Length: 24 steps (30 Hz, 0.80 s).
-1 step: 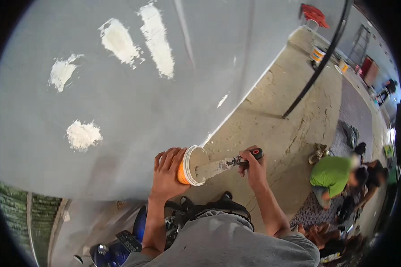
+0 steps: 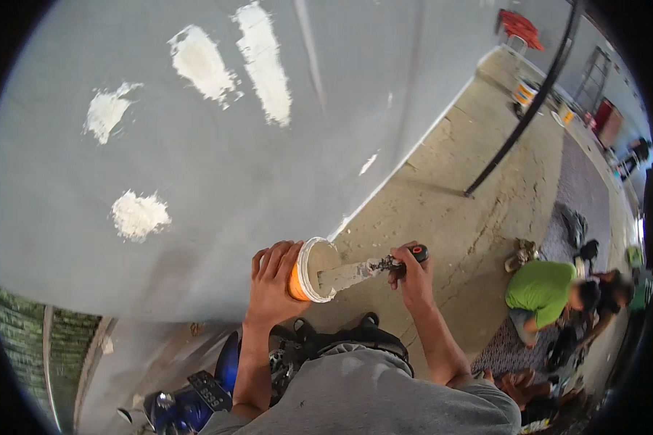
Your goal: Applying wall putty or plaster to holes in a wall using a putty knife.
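My left hand [image 2: 276, 283] is closed around the side of a small orange and white tub [image 2: 302, 279], tilted so that its mouth faces right. Pale filler coats its rim and inside. In my right hand [image 2: 412, 279] is the black handle of a putty knife [image 2: 359, 272]; its blade is smeared with filler and its tip reaches into the tub's mouth. On the grey wall [image 2: 218, 167] ahead are several white filler patches, among them a long one [image 2: 265, 65] at the top and a rounded one [image 2: 140, 216] lower left.
A black pole [image 2: 522, 109] rises from the concrete floor [image 2: 442, 210] at the right. Behind it sit a person in a green shirt [image 2: 540, 290] and others on a patterned mat [image 2: 504, 348]. A blue motorbike [image 2: 174, 409] stands at lower left, close to my legs.
The view has shifted slightly, so the wall patches sit a little further right and higher. My hands, the tub and the putty knife keep nearly the same position.
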### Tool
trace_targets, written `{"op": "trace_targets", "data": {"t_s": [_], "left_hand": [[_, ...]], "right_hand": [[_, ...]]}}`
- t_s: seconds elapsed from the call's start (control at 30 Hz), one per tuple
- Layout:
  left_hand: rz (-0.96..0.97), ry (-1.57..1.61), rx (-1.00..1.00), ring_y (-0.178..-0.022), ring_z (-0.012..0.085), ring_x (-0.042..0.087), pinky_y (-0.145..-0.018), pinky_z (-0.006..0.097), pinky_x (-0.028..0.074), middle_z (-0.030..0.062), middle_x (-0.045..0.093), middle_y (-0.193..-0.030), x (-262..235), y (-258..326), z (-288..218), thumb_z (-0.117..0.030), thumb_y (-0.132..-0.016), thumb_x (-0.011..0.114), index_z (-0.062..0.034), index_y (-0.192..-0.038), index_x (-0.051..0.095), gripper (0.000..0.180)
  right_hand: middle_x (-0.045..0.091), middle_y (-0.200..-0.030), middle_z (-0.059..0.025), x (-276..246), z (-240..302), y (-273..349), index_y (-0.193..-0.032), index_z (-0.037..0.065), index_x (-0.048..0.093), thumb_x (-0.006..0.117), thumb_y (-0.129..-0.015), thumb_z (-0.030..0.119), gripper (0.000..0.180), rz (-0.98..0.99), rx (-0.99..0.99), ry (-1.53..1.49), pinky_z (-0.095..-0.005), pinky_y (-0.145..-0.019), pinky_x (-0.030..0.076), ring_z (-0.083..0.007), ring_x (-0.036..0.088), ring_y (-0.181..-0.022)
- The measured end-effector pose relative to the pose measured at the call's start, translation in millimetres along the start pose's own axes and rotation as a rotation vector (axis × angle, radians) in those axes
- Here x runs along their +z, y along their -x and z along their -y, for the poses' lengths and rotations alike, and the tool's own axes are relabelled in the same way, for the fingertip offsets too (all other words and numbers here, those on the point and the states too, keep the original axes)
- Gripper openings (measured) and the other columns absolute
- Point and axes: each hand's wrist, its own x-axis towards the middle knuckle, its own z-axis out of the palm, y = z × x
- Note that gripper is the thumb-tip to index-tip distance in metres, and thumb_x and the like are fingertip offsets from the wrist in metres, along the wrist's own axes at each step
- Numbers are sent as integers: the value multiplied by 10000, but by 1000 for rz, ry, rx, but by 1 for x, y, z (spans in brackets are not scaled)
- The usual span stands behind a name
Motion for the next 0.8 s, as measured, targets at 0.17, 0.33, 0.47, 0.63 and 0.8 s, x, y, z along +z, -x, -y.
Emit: {"op": "trace_targets", "data": {"t_s": [0.17, 0.33, 0.47, 0.63, 0.8], "left_hand": [[-98, -103, -256, -1250, 320, 586, -1100, 498, 386, 127, 610, -1331, -9, 27, 4, -297, -581, 887, -83, -1404, 559, 912], [-169, -106, -467, -1263, 317, 573, -1099, 488, 387, 124, 604, -1336, -29, 59, 9, -301, -577, 895, -82, -1424, 536, 945], [-249, -77, -642, -1298, 319, 547, -1104, 482, 391, 119, 588, -1366, -45, 91, 26, -289, -553, 903, -84, -1441, 516, 990], [-325, -58, -774, -1306, 326, 538, -1107, 494, 389, 119, 585, -1374, -71, 136, 54, -270, -511, 917, -86, -1444, 513, 1033], [-309, -32, -830, -1301, 322, 541, -1062, 498, 407, 105, 587, -1372, -88, 180, 96, -288, -498, 934, -97, -1441, 508, 1052]], "right_hand": [[610, -704, -63, 26, -35, -16, -899, 46, 614, 725, -903, 131, 140, -49, 231, -146, -316, -399, 446, -191, 613, -452], [638, -743, -49, 55, -64, -23, -913, 74, 635, 700, -926, 125, 84, 59, 378, -217, -283, -466, 484, -171, 636, -542], [674, -818, -58, 90, -65, -23, -934, 75, 646, 686, -959, 152, 90, 180, 461, -356, -281, -551, 533, -194, 666, -651], [687, -945, -79, 147, -69, -13, -1120, 37, 639, 677, -944, 66, 183, 359, 608, -458, -303, -666, 555, -216, 680, -855], [666, -1022, -91, 202, -102, 2, -1420, 30, 529, 635, -977, 11, 456, 883, 428, -360, -323, -689, 507, -188, 643, -898]]}}
